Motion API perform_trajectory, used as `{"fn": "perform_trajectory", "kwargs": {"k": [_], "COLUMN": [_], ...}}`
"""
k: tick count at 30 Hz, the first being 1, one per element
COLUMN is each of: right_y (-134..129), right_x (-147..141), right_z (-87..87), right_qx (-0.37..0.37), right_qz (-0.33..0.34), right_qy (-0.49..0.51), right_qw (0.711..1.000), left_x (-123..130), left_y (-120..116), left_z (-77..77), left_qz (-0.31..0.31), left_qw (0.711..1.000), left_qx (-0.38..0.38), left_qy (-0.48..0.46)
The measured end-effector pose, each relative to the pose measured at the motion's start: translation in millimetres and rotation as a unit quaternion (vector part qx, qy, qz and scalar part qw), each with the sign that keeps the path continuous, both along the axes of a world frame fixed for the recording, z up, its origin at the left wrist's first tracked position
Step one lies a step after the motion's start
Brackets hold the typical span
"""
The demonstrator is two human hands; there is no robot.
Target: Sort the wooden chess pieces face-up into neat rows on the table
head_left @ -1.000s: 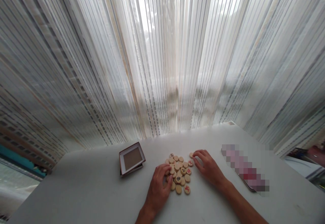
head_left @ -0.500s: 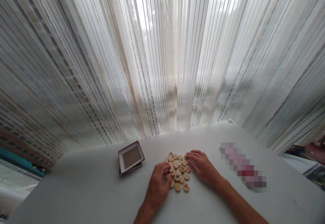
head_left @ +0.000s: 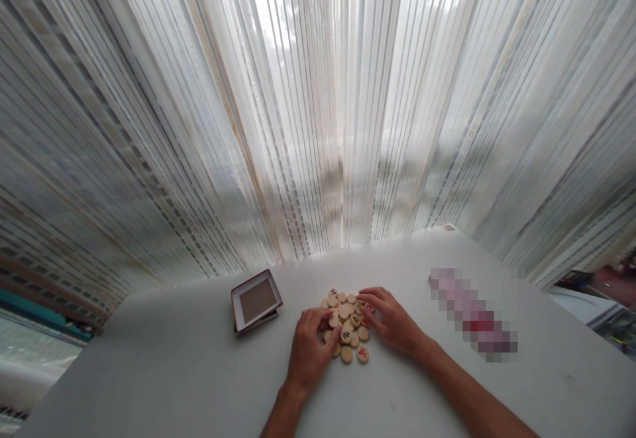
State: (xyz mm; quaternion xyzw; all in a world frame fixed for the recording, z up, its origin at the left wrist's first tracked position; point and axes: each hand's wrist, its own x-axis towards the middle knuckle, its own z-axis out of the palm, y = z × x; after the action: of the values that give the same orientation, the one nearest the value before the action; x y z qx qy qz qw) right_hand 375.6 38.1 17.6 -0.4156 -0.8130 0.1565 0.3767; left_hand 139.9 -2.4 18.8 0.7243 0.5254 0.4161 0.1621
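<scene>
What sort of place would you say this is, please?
Probably a room in a home: sheer white striped curtains hang with daylight coming through, and before them a smooth white table bears a cluster of round, pale, wood-like discs, some marked with red or black characters.

Sole view: head-worn camera, positioned above the near side of the white table (head_left: 209,378), facing forward across it and down. Range is close; the table's near edge falls below frame. Coverage is wide, taking in the curtain (head_left: 318,126) behind the table's far edge.
</scene>
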Motion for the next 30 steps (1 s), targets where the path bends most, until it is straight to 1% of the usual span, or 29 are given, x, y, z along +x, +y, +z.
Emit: {"fn": "perform_trajectory", "kwargs": {"k": [9,12,15,18,21,30], "right_y": [1.7,1.9,2.3,2.7,2.8,2.2], "right_x": [0.2,0.3,0.6,0.6,0.1,-0.5], "right_z": [-1.9,-2.3,-3.1,-3.6,-3.5,-3.4], "right_qx": [-0.014,-0.016,-0.015,-0.017,-0.021,-0.013], "right_qz": [-0.003,-0.003,-0.004,-0.004,-0.002,0.004], "right_qy": [0.011,0.014,0.017,0.018,0.02,0.032], "right_qw": [1.0,1.0,1.0,1.0,1.0,0.999], "left_x": [-3.0,-12.7,-28.3,-43.1,-51.8,-57.1], "left_y": [0.3,2.9,6.5,8.1,7.4,3.6], "left_z": [-2.1,-1.9,-2.2,-2.3,-1.9,-1.9], "left_qz": [0.023,0.041,0.052,0.048,0.045,0.018], "left_qw": [0.999,0.998,0.998,0.998,0.998,0.998], "left_qx": [0.003,0.022,0.039,0.042,0.033,0.012], "left_qy": [-0.028,-0.031,-0.017,0.006,0.025,0.054]}}
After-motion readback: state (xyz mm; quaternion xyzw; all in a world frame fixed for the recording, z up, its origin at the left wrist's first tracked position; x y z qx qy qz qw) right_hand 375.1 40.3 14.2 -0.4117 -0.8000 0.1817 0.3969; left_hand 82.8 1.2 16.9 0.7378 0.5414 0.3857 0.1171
